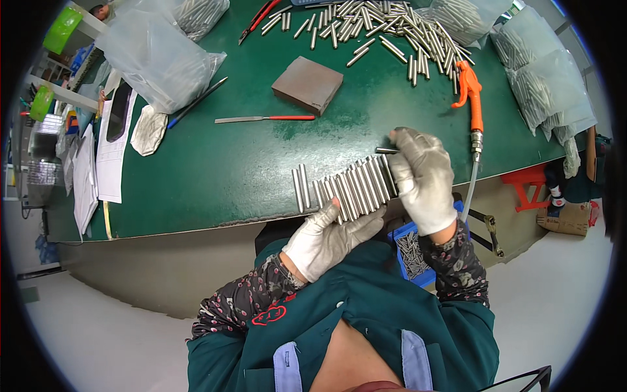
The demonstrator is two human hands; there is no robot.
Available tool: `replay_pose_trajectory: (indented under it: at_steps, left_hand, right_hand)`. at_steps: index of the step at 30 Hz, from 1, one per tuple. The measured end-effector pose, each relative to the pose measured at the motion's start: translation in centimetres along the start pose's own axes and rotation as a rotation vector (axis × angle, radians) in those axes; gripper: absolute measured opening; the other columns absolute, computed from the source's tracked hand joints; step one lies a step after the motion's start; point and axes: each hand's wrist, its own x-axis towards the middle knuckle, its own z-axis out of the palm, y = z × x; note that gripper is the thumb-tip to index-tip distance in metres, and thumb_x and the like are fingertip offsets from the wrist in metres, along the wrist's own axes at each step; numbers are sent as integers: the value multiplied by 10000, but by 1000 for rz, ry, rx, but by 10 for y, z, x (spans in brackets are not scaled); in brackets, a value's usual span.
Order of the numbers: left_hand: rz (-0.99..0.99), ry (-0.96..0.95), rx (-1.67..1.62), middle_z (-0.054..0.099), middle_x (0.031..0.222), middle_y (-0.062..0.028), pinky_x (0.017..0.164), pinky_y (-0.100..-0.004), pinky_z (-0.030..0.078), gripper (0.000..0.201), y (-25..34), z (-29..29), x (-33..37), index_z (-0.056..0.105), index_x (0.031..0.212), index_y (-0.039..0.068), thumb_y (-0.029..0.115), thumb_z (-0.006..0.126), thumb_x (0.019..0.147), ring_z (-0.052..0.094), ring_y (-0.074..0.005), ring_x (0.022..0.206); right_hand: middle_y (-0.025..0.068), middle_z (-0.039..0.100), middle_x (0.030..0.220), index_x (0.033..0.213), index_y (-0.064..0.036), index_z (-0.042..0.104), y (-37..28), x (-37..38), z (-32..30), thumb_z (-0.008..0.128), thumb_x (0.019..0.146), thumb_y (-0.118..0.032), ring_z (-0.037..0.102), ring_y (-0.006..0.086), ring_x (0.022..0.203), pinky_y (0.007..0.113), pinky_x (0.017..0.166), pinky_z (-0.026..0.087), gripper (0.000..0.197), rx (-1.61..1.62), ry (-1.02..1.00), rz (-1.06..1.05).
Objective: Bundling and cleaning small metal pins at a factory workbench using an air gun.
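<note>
A slanting row of smooth steel pins (353, 188) lies side by side near the front edge of the green table. Two more pins (300, 187) lie slightly apart at its left end. My left hand (326, 242), in a pale glove with a bare thumb tip, stretches open along the near ends of the row. At the row's right end is my gloved right hand (423, 179), its fingers curled. A single steel pin (386, 150) sticks out leftward from between its finger and thumb; the pin's other end is hidden by the glove.
Behind the row are a brown block (307, 85) and a red-handled file (264, 119). Loose pins (418, 36) pile at the back. An orange air gun (469, 98) lies right, with bagged pins (542, 78) beyond. A blue bin (428, 277) of small metal parts stands below the table edge.
</note>
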Motion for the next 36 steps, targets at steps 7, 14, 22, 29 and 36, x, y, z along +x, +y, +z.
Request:
replay_pose_trajectory:
  at_steps: [7, 14, 22, 29, 36]
  left_hand:
    - [1, 87, -96, 470, 1232, -160, 1011, -439, 356, 465, -1, -1, 3, 392, 1256, 23, 308, 496, 904, 459, -296, 1148]
    - [5, 96, 79, 431, 1303, -118, 1036, -413, 300, 571, -2, -2, 1, 371, 1297, 58, 388, 539, 863, 404, -259, 1214]
    - [-133, 76, -34, 477, 1216, -129, 957, -414, 393, 394, 7, -2, -2, 422, 1230, 60, 273, 506, 909, 476, -279, 1104]
    - [-94, 7, -127, 383, 1297, -251, 1031, -435, 315, 550, 0, 5, 3, 322, 1297, -19, 357, 454, 917, 395, -340, 1203]
    - [-116, 6, -172, 380, 1295, -267, 974, -424, 385, 546, 3, -1, 1, 315, 1301, -11, 360, 440, 921, 450, -336, 1142]
  right_hand:
    - [166, 550, 1046, 1096, 6, 561, -36, -14, 14, 567, 774, -435, 519, 330, 928, 433, 799, 411, 546, -276, -41, 147]
    - [192, 540, 1034, 1092, 16, 552, -48, -13, 23, 594, 764, -368, 510, 345, 933, 434, 795, 428, 507, -235, -42, 181]
    - [168, 592, 919, 994, -8, 603, -34, -9, 24, 589, 769, -235, 545, 327, 843, 397, 755, 444, 320, -42, 57, 129]
    - [125, 622, 843, 894, -19, 633, -28, -4, 34, 562, 790, -104, 563, 291, 805, 364, 735, 437, 151, 130, 176, 185]
    - [180, 594, 949, 966, 2, 602, -15, -6, -4, 591, 723, -76, 582, 296, 864, 339, 820, 455, 256, 714, 32, 600]
